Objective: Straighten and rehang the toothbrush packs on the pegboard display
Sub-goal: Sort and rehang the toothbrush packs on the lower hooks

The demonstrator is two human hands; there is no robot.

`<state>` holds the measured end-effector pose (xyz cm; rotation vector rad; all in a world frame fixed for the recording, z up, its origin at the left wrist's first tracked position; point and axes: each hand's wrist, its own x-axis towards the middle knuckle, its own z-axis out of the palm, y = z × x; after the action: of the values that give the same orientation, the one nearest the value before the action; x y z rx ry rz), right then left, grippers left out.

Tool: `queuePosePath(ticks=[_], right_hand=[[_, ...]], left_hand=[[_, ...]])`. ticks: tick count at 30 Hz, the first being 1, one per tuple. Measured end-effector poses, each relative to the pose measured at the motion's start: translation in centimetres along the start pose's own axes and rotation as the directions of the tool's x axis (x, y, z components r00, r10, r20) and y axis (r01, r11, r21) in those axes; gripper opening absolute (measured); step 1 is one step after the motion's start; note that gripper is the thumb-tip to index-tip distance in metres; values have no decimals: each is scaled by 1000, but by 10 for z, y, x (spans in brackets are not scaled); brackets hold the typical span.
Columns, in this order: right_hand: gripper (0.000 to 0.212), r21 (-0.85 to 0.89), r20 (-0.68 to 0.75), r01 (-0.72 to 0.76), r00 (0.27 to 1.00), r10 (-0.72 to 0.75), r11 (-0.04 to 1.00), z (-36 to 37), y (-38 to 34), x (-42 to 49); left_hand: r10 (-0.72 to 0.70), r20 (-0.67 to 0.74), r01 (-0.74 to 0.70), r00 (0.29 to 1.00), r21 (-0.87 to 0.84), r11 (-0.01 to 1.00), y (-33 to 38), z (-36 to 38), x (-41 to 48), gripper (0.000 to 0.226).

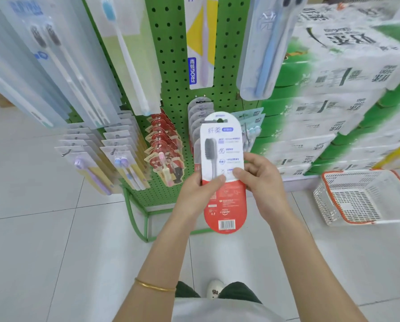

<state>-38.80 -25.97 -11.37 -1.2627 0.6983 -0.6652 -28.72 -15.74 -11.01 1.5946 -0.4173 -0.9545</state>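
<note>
I hold a white and red toothbrush pack (224, 159) upright in front of the green pegboard (173, 73), its back with a barcode facing me. My left hand (201, 191) grips its left edge, thumb across the card. My right hand (261, 180) pinches its right edge, thumb on the face. Just behind the pack hangs a row of matching grey-topped packs (197, 117) on a lower peg. Red packs (164, 140) hang to their left, and pale packs with purple and blue brushes (115, 154) further left. Long clear packs (124, 54) hang on the upper pegs.
Stacked cartons wrapped in white and green film (333, 101) stand to the right of the display. A white plastic basket with a red rim (366, 196) sits on the tiled floor at the right. The display's green frame foot (138, 224) stands on the floor below my hands.
</note>
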Motion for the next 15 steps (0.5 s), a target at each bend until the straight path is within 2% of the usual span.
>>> queuePosePath(ticks=[6,15], right_hand=[[29,77,106,-25,994,17,997,-6,10,4],[29,69,218,-88,973,71,994,-4,21,18]], left_hand=[[103,-100,-107,990,-39,993,27,1,30,21],[110,-241,-129,964,-64,990,34,-5,54,30]])
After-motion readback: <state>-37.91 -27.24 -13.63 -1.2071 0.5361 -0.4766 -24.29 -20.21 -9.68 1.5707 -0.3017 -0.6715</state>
